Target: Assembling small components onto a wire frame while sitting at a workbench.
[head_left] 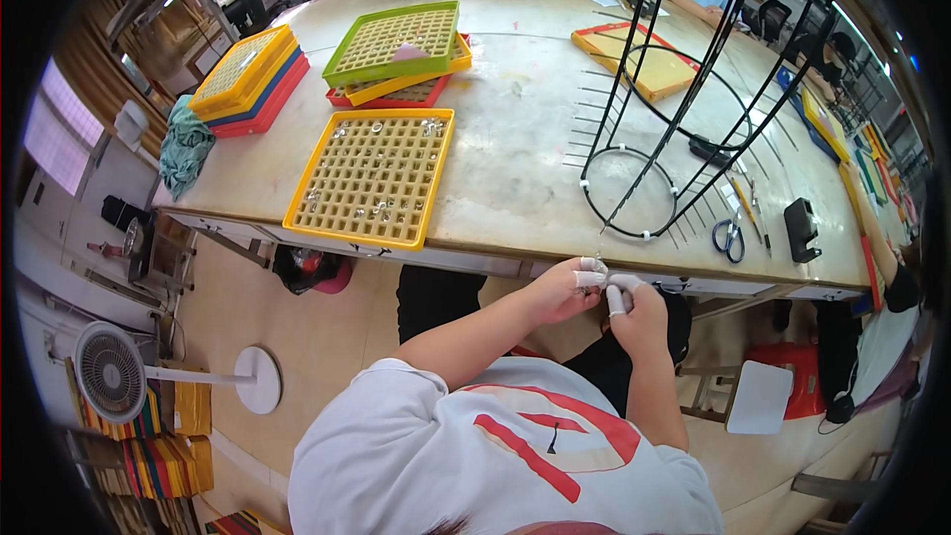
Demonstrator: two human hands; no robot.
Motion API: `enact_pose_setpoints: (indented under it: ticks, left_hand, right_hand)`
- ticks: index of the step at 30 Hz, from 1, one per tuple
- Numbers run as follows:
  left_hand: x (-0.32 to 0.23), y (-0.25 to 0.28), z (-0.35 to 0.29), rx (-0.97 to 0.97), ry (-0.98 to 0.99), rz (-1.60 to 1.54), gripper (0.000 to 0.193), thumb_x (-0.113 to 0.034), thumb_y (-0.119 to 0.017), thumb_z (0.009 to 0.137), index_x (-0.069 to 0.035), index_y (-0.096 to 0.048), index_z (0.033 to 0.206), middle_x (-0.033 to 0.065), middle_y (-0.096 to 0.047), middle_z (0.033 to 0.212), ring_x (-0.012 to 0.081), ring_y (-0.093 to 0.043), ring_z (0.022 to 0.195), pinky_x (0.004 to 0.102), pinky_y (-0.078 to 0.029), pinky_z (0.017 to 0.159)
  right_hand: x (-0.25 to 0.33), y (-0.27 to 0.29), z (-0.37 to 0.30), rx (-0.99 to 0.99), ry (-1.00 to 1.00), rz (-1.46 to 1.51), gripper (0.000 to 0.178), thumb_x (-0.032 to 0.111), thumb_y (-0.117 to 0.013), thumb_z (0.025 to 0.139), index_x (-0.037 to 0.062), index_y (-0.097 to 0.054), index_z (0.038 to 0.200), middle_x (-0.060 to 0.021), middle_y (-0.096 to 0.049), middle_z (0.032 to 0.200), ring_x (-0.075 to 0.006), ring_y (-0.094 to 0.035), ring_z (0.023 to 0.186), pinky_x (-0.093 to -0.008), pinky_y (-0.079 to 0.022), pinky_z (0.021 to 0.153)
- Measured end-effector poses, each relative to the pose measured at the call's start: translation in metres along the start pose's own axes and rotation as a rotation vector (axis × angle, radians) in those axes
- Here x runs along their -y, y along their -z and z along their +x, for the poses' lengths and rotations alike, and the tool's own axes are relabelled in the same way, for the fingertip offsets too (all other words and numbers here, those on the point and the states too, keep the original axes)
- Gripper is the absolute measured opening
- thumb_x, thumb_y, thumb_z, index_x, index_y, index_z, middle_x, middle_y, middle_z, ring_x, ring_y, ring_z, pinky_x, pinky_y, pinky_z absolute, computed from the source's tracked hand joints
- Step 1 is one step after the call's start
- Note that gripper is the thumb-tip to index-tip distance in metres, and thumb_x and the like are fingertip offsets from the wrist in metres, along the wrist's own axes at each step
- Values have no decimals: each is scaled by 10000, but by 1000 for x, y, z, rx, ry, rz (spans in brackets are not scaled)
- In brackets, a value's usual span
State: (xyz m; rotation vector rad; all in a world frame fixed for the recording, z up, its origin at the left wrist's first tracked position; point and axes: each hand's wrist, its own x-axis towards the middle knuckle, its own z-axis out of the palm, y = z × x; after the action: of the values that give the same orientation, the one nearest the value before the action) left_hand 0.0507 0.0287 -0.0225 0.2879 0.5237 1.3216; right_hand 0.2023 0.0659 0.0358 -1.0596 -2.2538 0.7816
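Head view: across the upper half of the frame, a pale table (515,163) is occupied at upper left by a stack of yellow, blue and red trays (260,98) and, right of it, by a green tray (384,71) set on yellow and red ones, a pinkish scrap (405,53) lying on its grid. Left of centre, a yellow-rimmed tray (359,237) is divided into square cells, some occupied by silvery pieces (433,127). Below the table's edge, near centre, a tiny thin piece (598,256), its shape unclear, is pinched between the closed, white-covered fingertips of the left hand (573,289) and right hand (639,309).
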Motion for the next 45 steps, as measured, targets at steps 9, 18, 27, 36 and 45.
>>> enact_pose_setpoints:
  ticks: [9,18,27,36,45]
  left_hand:
    - [-8,2,-3,-87,-57,23,96,-8,-547,811,-63,-576,885,28,-584,849,104,-541,783,235,-435,717]
    - [1,-7,-8,-119,-100,97,92,15,-546,810,-47,-569,875,36,-579,848,117,-528,756,248,-436,683]
    - [-1,6,-5,-65,-6,-70,115,-13,-534,808,-53,-559,912,47,-570,889,126,-533,800,235,-439,726]
    - [3,18,7,115,89,-271,138,-118,-459,719,-55,-518,828,60,-513,769,177,-481,717,296,-422,669]
    - [1,-4,4,-153,83,-156,124,-198,-526,839,-75,-515,857,45,-517,789,143,-468,706,276,-418,651]
  right_hand:
    - [-7,-11,11,-87,-77,205,97,107,-598,774,37,-594,842,-99,-570,633,-203,-546,544,-289,-434,526]
    - [-6,-12,11,-93,-121,230,76,105,-600,758,44,-600,805,-100,-579,634,-217,-561,550,-297,-437,525]
    - [-7,1,7,-8,34,84,57,58,-611,758,26,-595,802,-36,-526,578,-90,-463,490,-230,-382,471]
    - [4,3,7,37,-57,309,41,51,-600,769,25,-603,801,-26,-545,575,-61,-456,486,-218,-371,459]
    - [-1,7,3,27,-41,247,48,72,-604,761,39,-610,796,-39,-517,558,-107,-428,465,-246,-364,460]
